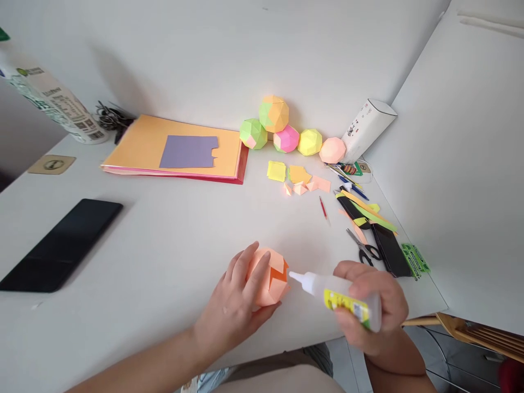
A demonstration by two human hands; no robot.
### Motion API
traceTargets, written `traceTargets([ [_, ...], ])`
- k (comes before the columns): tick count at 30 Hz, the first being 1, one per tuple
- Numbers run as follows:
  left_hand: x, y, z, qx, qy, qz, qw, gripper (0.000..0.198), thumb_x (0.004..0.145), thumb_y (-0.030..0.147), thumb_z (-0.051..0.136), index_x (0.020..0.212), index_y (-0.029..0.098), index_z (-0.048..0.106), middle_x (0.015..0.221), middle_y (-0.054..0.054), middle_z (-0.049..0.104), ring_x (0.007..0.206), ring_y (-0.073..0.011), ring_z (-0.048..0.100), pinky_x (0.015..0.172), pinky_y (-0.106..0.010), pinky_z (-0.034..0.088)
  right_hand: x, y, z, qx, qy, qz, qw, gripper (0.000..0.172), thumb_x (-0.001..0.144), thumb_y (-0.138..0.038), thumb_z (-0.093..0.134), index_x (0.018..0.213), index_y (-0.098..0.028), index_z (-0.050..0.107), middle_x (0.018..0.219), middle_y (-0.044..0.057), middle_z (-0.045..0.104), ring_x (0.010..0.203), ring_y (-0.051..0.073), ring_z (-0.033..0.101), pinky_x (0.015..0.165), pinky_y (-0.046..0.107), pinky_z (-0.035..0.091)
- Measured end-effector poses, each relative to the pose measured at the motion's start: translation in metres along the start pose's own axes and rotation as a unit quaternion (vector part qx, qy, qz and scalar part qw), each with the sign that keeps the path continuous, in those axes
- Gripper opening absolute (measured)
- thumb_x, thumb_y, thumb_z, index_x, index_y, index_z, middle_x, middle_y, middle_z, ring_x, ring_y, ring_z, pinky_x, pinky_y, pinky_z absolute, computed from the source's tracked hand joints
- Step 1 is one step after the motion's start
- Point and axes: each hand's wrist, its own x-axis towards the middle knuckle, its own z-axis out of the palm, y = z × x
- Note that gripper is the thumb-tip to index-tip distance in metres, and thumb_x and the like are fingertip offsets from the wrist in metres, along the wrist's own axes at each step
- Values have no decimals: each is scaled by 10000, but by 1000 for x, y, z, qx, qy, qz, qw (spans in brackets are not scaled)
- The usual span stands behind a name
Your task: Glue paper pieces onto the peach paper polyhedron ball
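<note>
While our right hand [380, 297] curls round a glue bottle [333, 289], our left hand [229, 305], half open, holds a peach paper ball [273, 292] near the table [164, 234], one side unclosed. Farther off, we see loose paper pieces [300, 174], apparently unused, then five balls [287, 138], seemingly finished, by the wall [196, 65].

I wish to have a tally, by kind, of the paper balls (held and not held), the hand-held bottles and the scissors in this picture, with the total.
Paper balls, not held: 5
Open-sided paper ball in the left hand: 1
Bottle in the right hand: 1
Scissors: 1
Total: 8
</note>
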Motion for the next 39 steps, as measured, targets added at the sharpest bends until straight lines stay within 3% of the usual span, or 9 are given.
traceTargets([
  [3, 0, -6, 4, -45, -16, -10, 999, 826, 900, 336, 593, 1525, 195, 73, 1400, -258, 352, 1224, -371, 484, 814, -496, 591, 5, 23, -7, -6, 76, 20, 997, 203, 774, -189, 632, 942, -239, 529, 628, -50, 460, 421, 92, 383, 423, 254, 359],
  [5, 1, -11, 6, -73, -25, -19, 997, 847, 900, 341, 604, 1526, 230, 46, 1425, -253, 315, 1269, -371, 455, 837, -494, 584, 14, 41, -11, -11, 95, 125, 988, 189, 808, -261, 656, 940, -225, 526, 673, -36, 512, 485, 111, 496, 472, 260, 421],
  [9, 3, -16, 7, -122, -30, -35, 991, 890, 880, 354, 644, 1519, 269, 31, 1454, -239, 261, 1353, -390, 372, 900, -519, 554, 26, 64, -15, 181, 40, 307, 934, 279, 846, -441, 631, 896, -225, 462, 665, -48, 538, 488, 121, 551, 443, 244, 435],
  [12, 2, -18, 7, -147, -45, -44, 987, 893, 877, 359, 647, 1519, 285, 32, 1469, -226, 245, 1370, -394, 354, 919, -533, 546, 21, 65, -14, 222, 47, 270, 936, 305, 821, -432, 673, 899, -224, 464, 711, -47, 546, 495, 105, 540, 443, 232, 427],
  [16, -1, -20, 8, -163, -51, -73, 983, 811, 902, 350, 602, 1517, 298, 76, 1484, -196, 261, 1369, -373, 380, 965, -552, 522, 14, 63, -15, 146, 61, 237, 959, 265, 844, -405, 644, 925, -219, 473, 759, -43, 525, 539, 95, 525, 518, 249, 451],
  [23, -4, -23, 14, -215, -44, -139, 966, 705, 918, 361, 565, 1502, 301, 175, 1492, -175, 285, 1389, -372, 359, 845, -456, 610, 20, 85, -21, -150, -180, 358, 904, 216, 845, -409, 572, 895, -229, 462, 654, -80, 462, 534, 105, 437, 503, 217, 342],
  [29, -8, -26, 20, -220, -32, -113, 968, 727, 909, 354, 577, 1505, 292, 165, 1501, -181, 288, 1408, -369, 340, 976, -539, 524, 26, 92, -17, -197, -233, 320, 897, 183, 818, -358, 617, 791, -205, 521, 853, -11, 603, 629, 115, 542, 549, 233, 415],
  [34, -5, -24, 13, -218, -64, -66, 971, 830, 852, 301, 652, 1507, 303, 143, 1493, -194, 323, 1379, -383, 391, 982, -564, 510, 73, 113, 17, -270, -234, 283, 890, 142, 915, -316, 561, 972, -189, 591, 1005, 26, 649, 936, 152, 628, 786, 272, 509],
  [39, -1, -19, 6, -254, -97, -55, 961, 977, 738, 194, 739, 1492, 314, 129, 1470, -194, 366, 1339, -404, 439, 982, -576, 502, 116, 143, 62, -382, -244, 271, 849, 318, 947, -329, 580, 1218, -162, 567, 1222, 92, 601, 1032, 218, 628, 870, 424, 550],
])
